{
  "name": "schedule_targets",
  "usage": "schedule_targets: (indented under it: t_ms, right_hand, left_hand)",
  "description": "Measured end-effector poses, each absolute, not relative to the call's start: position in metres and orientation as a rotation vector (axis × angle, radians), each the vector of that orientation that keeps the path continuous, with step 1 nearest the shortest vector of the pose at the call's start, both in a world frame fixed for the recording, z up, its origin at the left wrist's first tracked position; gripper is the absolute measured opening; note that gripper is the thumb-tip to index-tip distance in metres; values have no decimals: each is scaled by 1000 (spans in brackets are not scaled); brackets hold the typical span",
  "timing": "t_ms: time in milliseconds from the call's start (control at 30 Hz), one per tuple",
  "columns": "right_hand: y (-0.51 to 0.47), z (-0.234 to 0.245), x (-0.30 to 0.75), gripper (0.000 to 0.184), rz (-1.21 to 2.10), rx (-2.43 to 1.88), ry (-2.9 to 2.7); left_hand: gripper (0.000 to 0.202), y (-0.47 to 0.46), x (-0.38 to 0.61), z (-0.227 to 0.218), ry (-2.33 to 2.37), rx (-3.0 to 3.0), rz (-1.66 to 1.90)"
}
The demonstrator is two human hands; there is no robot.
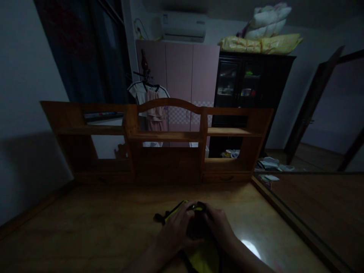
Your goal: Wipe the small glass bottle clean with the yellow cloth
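Note:
On the wooden tabletop [99, 223] lies a yellow-and-black fabric item [203, 258] with dark edging and a short black strap end at its upper left. Its exact kind is hard to make out in the dim light. My left hand [176, 227] grips its left and upper side, fingers curled at a dark rim. Opposite it, my right hand [220, 225] pinches the upper right edge of the same item. A dark hollow or dark fabric shows between both hands. My fingertips are partly hidden in shadow.
A wooden shelf unit [167, 135] with small drawers spans the table's far side. A raised wooden edge [284, 216] runs along the right. Left stands a white wall [25, 151]. Beyond are a pink wardrobe [179, 72], a dark cabinet [264, 83] and hanging clothes [155, 102].

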State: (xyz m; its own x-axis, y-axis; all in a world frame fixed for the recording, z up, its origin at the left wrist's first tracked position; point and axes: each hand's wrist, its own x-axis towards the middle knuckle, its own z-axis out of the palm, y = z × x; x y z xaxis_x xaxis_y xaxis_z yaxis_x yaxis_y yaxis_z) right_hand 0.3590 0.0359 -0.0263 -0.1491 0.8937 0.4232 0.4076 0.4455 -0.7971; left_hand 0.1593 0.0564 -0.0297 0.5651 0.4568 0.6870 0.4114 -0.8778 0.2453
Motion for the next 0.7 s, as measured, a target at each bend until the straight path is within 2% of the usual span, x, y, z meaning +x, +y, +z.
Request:
schedule_targets:
  t_ms: [167, 300, 433, 567, 700]
  right_hand:
    - [32, -15, 354, 28, 706, -1160, -1594]
    - [33, -10, 349, 30, 995, -1066, -1425]
    - [35, -18, 351, 39, 1262, -984, -1342]
    - [30, -19, 352, 44, 1251, -967, -1401]
    - [23, -12, 347, 35, 1104, -977, -1531]
  left_hand:
    - [67, 61, 158, -35, 917, 2459, 1254]
    - [68, 64, 158, -35, 953, 2358, 1289]
    - [72, 63, 157, -35, 943, 2380, 1251]
    - [77, 61, 158, -36, 783, 2623, 1204]
    - [73, 57, 161, -36, 686, 2852, 1220]
